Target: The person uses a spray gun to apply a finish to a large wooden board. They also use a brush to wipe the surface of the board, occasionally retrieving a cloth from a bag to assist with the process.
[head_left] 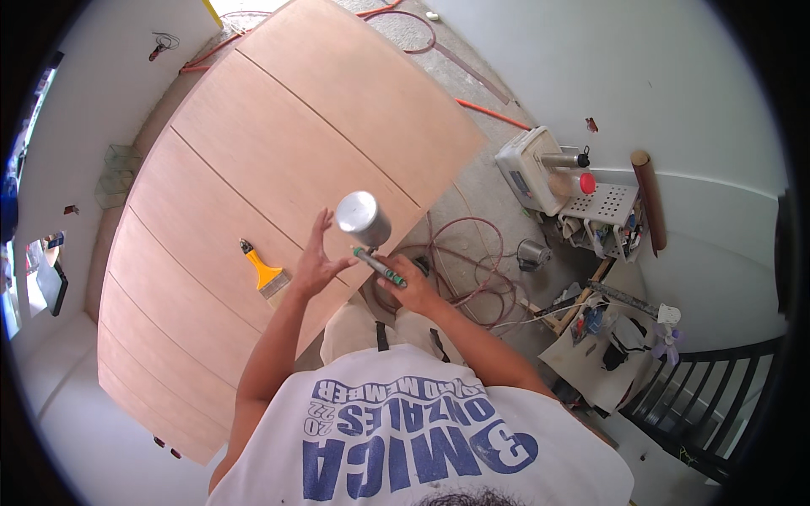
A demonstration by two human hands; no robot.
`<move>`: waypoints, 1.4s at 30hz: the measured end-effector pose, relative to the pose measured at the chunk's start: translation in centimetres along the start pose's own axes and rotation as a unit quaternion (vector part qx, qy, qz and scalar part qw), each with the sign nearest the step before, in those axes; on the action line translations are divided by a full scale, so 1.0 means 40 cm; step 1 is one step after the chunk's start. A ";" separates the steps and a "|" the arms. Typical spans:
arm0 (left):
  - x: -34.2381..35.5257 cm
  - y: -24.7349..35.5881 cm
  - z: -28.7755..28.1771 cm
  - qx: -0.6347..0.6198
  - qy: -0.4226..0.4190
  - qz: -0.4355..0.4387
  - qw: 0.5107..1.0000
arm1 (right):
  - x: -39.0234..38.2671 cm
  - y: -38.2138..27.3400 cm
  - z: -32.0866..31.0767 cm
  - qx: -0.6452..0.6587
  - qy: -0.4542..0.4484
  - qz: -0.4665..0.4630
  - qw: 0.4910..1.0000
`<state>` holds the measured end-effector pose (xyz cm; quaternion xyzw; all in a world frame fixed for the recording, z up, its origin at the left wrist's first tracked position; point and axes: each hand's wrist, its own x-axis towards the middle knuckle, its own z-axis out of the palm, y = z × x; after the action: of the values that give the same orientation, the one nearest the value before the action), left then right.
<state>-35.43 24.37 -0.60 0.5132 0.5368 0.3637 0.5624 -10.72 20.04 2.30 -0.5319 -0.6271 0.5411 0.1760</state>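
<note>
My right hand (409,282) is closed round a spray gun (380,266) with a silver cup (361,215) on top and green parts on its body. My left hand (319,260) is open just left of the cup, its fingers spread and raised beside it; whether any touch the gun is unclear. Beneath both lies a large pale wooden panel (278,152) with long parallel grooves. A yellow-handled paintbrush (264,274) rests on it to the left of my left hand.
Coiled hoses (472,278) lie on the floor right of the panel. A white container (527,173), a perforated stool (603,207), a metal pot (533,253) and a brown roll (648,202) stand by the right wall. A black slatted rack (700,405) is at lower right.
</note>
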 end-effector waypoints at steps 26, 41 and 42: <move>0.228 -0.204 -0.130 -0.098 0.252 -0.114 0.956 | -0.087 0.480 -0.095 -0.096 0.095 0.212 0.968; 0.239 -0.357 -0.178 -0.039 0.203 -0.228 0.952 | -1.115 0.703 0.044 0.059 0.165 0.451 0.875; 0.203 -0.388 -0.241 -0.039 0.151 -0.145 0.977 | -1.177 0.726 0.062 0.049 0.168 0.449 0.876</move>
<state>-45.75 30.70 -16.50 0.3468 0.6699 0.3718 0.5411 18.68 -25.94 -7.02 -0.8298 -0.2545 0.4948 0.0423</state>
